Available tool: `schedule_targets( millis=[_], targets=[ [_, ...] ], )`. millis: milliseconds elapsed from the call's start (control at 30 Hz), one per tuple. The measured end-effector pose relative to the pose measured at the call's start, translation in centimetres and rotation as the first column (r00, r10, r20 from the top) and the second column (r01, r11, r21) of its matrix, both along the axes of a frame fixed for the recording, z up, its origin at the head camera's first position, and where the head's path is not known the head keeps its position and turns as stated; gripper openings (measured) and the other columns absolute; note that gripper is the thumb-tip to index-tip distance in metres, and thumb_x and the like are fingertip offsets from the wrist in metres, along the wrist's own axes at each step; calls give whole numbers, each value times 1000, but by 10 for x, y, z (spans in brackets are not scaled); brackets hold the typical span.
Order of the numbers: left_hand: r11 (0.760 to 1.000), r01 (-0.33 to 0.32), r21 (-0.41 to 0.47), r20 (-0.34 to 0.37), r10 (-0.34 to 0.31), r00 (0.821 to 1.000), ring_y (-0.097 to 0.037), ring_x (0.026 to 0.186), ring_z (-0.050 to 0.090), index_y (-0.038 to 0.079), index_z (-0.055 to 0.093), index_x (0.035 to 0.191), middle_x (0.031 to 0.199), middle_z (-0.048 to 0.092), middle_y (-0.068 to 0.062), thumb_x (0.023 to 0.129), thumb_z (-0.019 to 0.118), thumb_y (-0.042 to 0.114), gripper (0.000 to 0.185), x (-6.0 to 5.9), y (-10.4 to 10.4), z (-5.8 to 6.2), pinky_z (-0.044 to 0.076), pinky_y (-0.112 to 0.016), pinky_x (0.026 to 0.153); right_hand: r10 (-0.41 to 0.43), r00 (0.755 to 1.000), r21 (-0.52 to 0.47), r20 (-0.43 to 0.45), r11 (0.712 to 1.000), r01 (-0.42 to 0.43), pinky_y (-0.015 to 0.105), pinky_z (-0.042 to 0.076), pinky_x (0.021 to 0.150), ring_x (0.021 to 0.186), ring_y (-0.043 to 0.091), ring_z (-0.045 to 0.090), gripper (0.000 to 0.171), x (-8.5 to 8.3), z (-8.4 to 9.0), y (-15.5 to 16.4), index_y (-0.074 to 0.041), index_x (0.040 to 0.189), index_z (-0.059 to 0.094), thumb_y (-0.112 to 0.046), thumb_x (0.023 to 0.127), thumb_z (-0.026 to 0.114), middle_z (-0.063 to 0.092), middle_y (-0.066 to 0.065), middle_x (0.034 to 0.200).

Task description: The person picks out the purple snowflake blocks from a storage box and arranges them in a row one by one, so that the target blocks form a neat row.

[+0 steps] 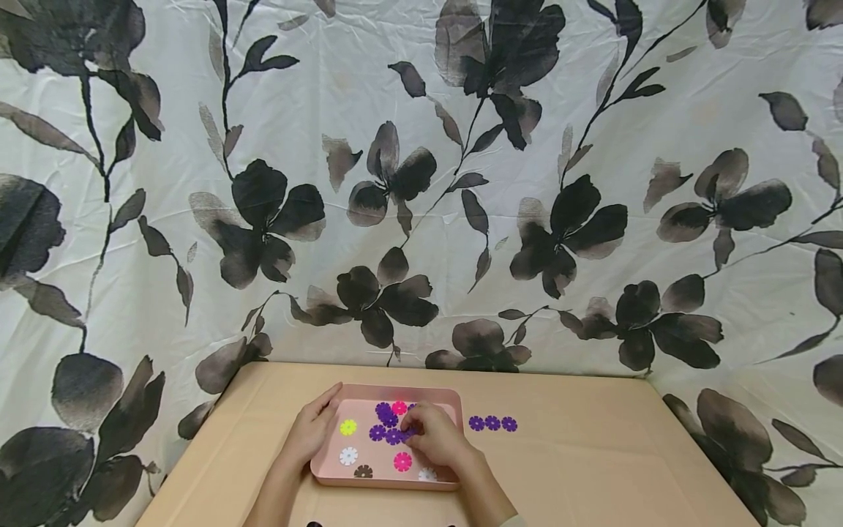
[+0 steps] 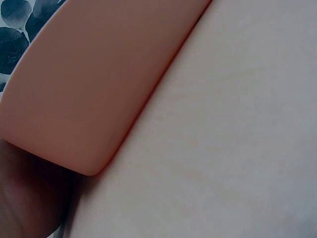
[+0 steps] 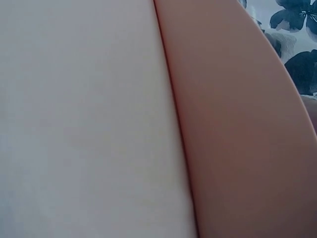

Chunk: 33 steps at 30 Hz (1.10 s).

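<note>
A shallow pink tray (image 1: 369, 482) lies on the table with several notched, flower-shaped plastic discs in it. My left hand (image 1: 309, 432) holds the tray by its left side; part of that hand also shows beside the tray's corner in the left wrist view. Over the tray's right half, my right hand (image 1: 437, 437) has its fingertips down among the purple discs (image 1: 384, 412) and pinches one, mostly hidden by the fingers. Around them lie a yellow disc (image 1: 347, 427), a white disc (image 1: 348, 456), a brown disc (image 1: 363, 472) and a pink disc (image 1: 402, 461).
Right of the tray, three purple discs (image 1: 492, 423) sit in a row on the tan tabletop (image 1: 593, 454). Dark objects (image 1: 315, 524) peek in at the bottom edge of the head view. A floral cloth (image 1: 408, 241) hangs behind the table.
</note>
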<state>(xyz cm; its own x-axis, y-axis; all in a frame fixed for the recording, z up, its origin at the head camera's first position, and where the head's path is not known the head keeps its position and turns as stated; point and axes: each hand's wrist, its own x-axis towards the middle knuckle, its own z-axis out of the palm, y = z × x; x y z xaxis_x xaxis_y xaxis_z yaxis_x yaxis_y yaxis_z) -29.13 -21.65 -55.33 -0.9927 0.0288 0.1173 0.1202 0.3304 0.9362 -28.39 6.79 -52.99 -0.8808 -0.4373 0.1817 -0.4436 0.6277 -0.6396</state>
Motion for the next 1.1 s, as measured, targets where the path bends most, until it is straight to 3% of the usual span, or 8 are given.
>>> schedule_targets(
  millis=[367,733,1100],
  targets=[
    [1000,-1,-5,-10,1,1000,-38,156,30,7,45,158,164,41,-15,113,42,16,45,0,0,-1,22,-57,130,17,999,-52,44,999,-15,18,57,79,85,4,59,16,-1,6,7,-11,104,81,-8,89,82,68,-4,97],
    [1000,2,-11,-12,-2,1000,-38,155,30,8,45,158,165,41,-15,113,42,17,45,0,-1,0,23,-56,130,-117,991,-186,70,974,129,21,61,84,92,14,64,24,-6,22,39,-6,111,80,0,88,80,68,0,103],
    [1000,0,12,8,0,1000,-37,156,29,9,45,158,165,40,-14,113,43,18,46,0,-1,-1,21,-56,130,-210,974,-252,91,941,226,26,63,90,100,18,66,25,-6,31,72,-8,115,79,1,92,75,70,-1,110]
  ],
)
